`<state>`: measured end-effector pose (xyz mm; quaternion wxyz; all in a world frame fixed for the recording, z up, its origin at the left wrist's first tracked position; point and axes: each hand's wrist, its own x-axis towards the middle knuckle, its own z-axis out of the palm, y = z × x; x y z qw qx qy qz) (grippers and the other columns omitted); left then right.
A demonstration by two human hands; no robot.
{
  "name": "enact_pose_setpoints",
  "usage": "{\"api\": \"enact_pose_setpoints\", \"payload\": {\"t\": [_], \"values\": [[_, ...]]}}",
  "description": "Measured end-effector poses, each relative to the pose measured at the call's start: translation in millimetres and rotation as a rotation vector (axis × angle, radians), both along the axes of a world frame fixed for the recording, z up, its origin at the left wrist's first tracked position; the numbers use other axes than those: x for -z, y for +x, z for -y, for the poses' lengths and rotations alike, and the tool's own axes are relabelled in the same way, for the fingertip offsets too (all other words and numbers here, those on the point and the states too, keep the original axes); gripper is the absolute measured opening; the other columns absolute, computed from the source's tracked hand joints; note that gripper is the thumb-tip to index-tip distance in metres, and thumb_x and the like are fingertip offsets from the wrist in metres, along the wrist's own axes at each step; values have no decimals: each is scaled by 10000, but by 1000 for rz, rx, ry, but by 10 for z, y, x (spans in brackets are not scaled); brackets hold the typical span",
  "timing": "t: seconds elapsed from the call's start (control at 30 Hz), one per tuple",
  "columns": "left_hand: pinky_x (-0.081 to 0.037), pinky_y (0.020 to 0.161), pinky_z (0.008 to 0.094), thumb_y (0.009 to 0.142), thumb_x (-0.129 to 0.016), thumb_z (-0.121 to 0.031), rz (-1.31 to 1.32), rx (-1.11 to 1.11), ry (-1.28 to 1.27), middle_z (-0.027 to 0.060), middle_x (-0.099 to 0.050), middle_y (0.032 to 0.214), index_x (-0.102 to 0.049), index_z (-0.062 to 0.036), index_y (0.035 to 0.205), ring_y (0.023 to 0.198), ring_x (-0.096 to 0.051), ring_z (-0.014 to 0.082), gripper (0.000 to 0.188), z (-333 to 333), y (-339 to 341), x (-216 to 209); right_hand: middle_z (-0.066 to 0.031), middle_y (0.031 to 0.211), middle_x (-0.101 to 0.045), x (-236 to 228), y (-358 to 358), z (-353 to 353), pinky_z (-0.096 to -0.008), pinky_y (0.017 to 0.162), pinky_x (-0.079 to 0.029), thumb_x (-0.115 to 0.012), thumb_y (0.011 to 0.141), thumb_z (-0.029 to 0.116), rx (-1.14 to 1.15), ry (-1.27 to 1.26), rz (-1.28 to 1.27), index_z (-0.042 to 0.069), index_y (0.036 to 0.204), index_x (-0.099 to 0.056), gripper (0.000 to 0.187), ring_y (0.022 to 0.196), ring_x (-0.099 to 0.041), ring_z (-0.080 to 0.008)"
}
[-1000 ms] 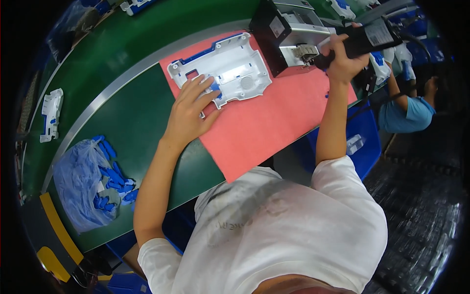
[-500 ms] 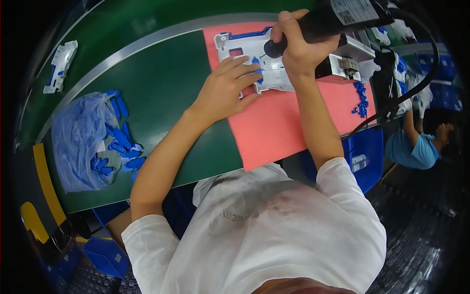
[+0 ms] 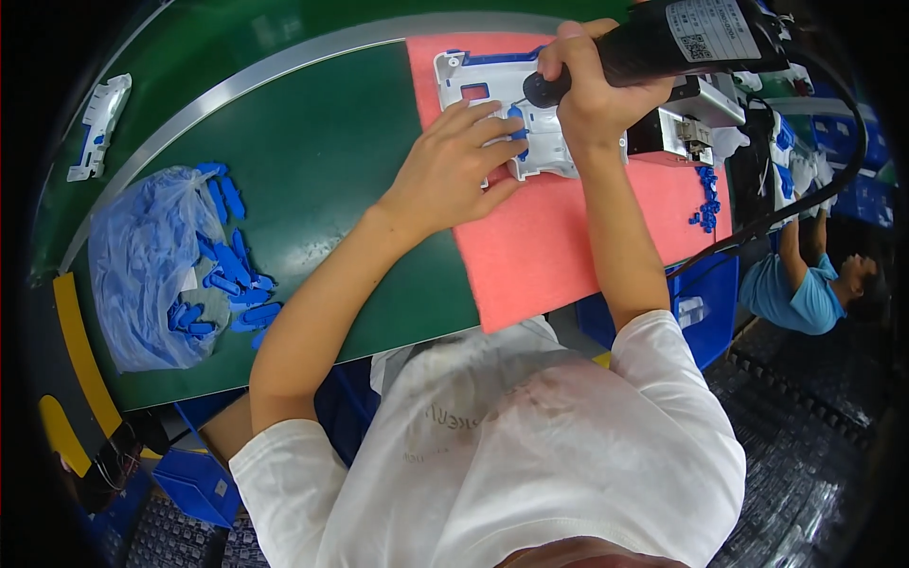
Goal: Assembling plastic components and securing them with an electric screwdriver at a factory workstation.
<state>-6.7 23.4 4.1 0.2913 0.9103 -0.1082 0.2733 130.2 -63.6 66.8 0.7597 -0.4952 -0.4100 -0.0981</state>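
Note:
My right hand (image 3: 606,99) grips a black electric screwdriver (image 3: 644,47), tilted so that its tip points down and left. The tip meets the area of a slim blue plastic piece (image 3: 517,133) set in a white plastic housing (image 3: 544,140). My left hand (image 3: 459,161) lies spread over the left part of that housing, its fingertips beside the blue piece. A pink mat (image 3: 530,246) is under the housing. Whether a screw sits at the tip is too small to tell.
A clear bag (image 3: 142,275) spilling blue parts (image 3: 232,265) lies on the green table (image 3: 322,142) at left. Small blue pieces (image 3: 705,204) lie by a metal-topped device (image 3: 686,133) at right. Another white housing (image 3: 99,128) is far left. A co-worker (image 3: 800,284) is at right.
The whole scene has shifted slightly in the picture as the view moved. Both hands keep their places on the housing and the screwdriver, with the tip still near the blue piece.

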Motion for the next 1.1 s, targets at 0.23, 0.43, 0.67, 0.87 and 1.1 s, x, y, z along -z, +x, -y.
{"api": "enact_pose_setpoints", "payload": {"t": [0.23,0.43,0.67,0.87,1.1], "values": [[-450,1030,433,708,-755,-149,-21,-3,-1,63,-644,1180,-703,-64,1037,1213,-544,291,344,4,-6,11,-53,626,-550,-36,-122,-43,-271,474,-451,-631,793,-117,40,-71,-18,-27,981,-502,244,473,-535,-132],[-441,1028,436,725,-738,-177,-18,0,-16,66,-650,1166,-710,-59,1009,1197,-551,292,308,-8,6,7,-26,691,-557,-19,-157,-47,-243,464,-438,-642,774,-134,123,-148,-100,-27,1216,-436,500,484,-531,-91],[-445,1018,441,733,-737,-199,2,12,-1,84,-645,1171,-704,-67,1014,1189,-555,315,312,-14,29,39,-29,670,-556,53,-122,-111,-243,452,-417,-628,782,-110,90,71,-174,-28,1093,-506,345,484,-525,-94],[-445,1022,448,721,-769,-178,37,24,-17,99,-642,1184,-692,-79,1053,1189,-561,325,355,35,40,-25,-93,558,-530,-522,398,1020,-344,515,-514,-569,810,-6,569,-3,317,13,792,-578,27,460,-528,-195],[-437,1040,451,679,-820,-163,-29,-14,38,113,-641,1224,-710,-65,1040,1215,-564,316,389,39,22,-98,-106,580,-539,-616,757,1815,-397,479,-506,-578,798,-108,426,197,84,27,1212,-406,467,440,-530,-209]]}}
